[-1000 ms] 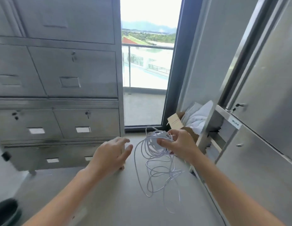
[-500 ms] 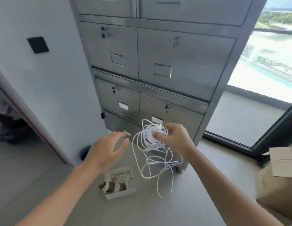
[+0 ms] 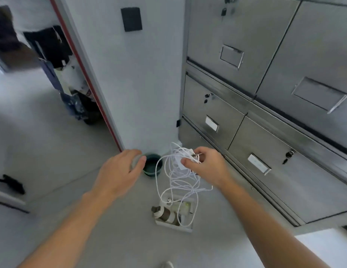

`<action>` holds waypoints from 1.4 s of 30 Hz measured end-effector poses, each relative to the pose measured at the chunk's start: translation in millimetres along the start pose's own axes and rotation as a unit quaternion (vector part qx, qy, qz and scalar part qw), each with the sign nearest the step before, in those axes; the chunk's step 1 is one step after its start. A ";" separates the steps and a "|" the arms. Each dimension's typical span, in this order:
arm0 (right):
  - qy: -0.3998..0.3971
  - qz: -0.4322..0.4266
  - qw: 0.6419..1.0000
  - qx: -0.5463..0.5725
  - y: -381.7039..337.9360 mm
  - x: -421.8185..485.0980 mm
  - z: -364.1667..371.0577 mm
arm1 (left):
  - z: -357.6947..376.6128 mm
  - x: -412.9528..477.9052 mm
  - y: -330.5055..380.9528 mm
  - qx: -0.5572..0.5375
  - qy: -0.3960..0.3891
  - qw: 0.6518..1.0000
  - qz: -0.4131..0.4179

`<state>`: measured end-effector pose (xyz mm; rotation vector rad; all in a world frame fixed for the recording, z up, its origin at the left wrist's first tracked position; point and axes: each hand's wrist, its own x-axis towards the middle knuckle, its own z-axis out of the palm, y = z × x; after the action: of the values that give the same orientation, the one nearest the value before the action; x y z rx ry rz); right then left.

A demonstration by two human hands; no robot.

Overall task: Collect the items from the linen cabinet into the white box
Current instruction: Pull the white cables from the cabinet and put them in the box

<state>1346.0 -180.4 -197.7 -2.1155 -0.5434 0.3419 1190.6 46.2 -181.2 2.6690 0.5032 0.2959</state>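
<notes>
Right hand has the tangled white cable pinched between thumb and curled fingers, held up in the air out in front of the steel cabinet. The loose loops dangle straight down, and the lowest ones hang over the white box on the floor. Can't tell if they actually touch it or what's inside. The box already has a brownish bottle lying in it, plus some smaller bits that are too blurry to name. Left hand is empty, fingers relaxed and slightly spread, hovering just to the left of the cable. Right past its fingertips there's a dark green cup on the floor, at the foot of the white wall. All the cabinet drawers in view are closed.
</notes>
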 end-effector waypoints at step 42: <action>-0.226 0.070 0.972 -0.002 340.2 74.1 131.1 | 367.1 -86.8 1.8 -0.060 -0.070 0.931 -0.353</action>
<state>1438.9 -221.1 -555.7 -2.0888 -0.6544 0.9182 1213.3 -117.7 -520.1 2.1868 1.2884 -0.0776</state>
